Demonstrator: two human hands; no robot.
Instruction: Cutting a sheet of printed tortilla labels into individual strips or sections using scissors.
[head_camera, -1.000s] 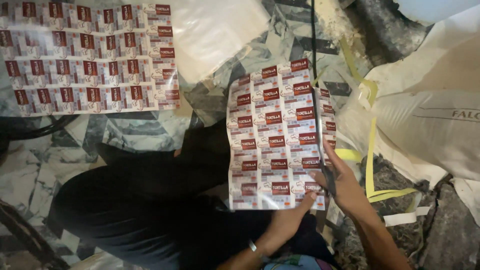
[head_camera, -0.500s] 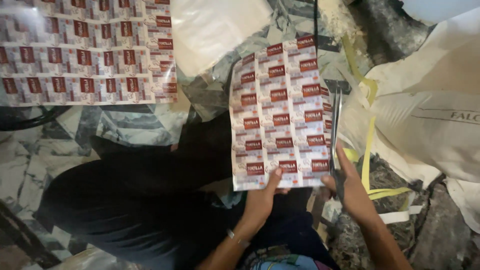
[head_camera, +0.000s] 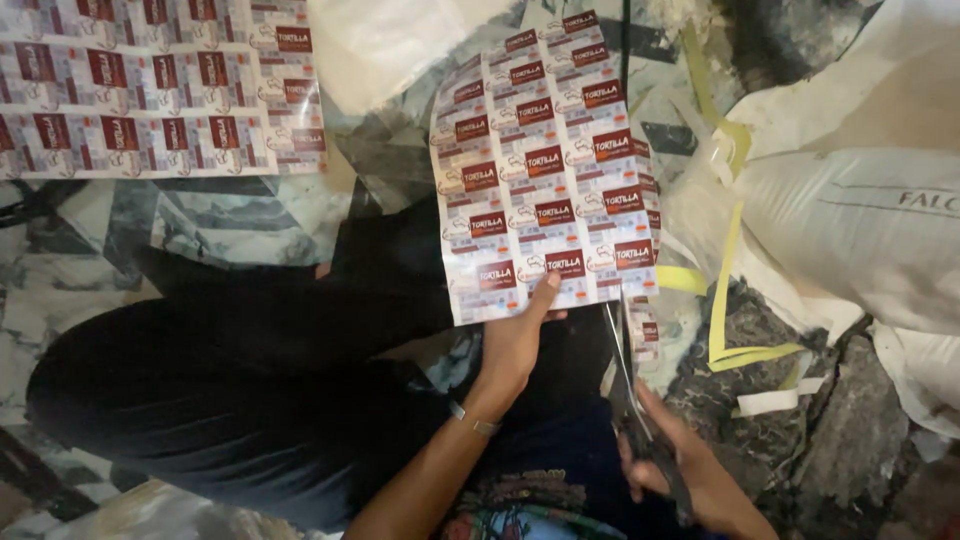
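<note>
My left hand (head_camera: 515, 345) pinches the lower edge of a glossy printed sheet of small red-and-white labels (head_camera: 545, 165), holding it up over my dark-trousered lap. My right hand (head_camera: 690, 470) has its grip closed around the handles of long steel scissors (head_camera: 622, 365), blades pointing up at the sheet's lower right corner. A second label sheet (head_camera: 160, 85) lies on the marbled floor (head_camera: 250, 215), beside yellow trimmed strips (head_camera: 725, 270).

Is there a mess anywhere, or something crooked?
Yes. Yellow strips and white scraps lie scattered on the floor to the right. The label sheet in the left hand sits tilted. The right hand holds scissors at its lower right edge.
</note>
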